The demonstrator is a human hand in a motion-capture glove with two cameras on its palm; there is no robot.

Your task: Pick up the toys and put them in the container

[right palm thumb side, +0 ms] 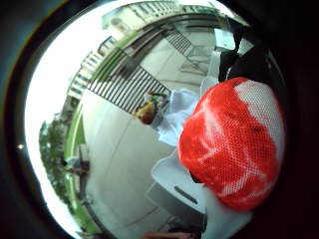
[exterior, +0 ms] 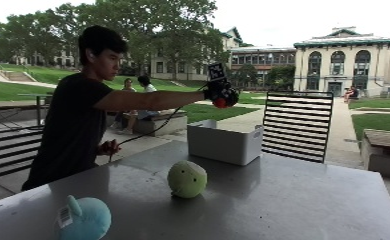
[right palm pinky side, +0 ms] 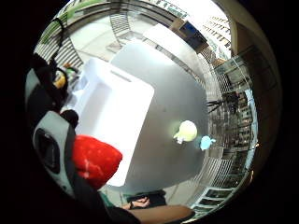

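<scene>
Outside view first: the gloved right hand [exterior: 220,93] hangs high above the white container [exterior: 224,142], grip curled round a red toy [exterior: 219,103] (its mesh skin fills the thumb-side palm view). This looks like the drop step: lower and let go over the opening. On the tabletop [exterior: 301,200], a green toy [exterior: 186,178] and a blue toy [exterior: 83,218] wait.

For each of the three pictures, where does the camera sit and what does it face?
Little finger side palm view: on the palm, above the white container and table; glove straps show.
Thumb side palm view: on the palm, filled by the red toy.
Outside view: across the table, facing the person; the right hand grips the toy.
All three share toy and container.
</scene>
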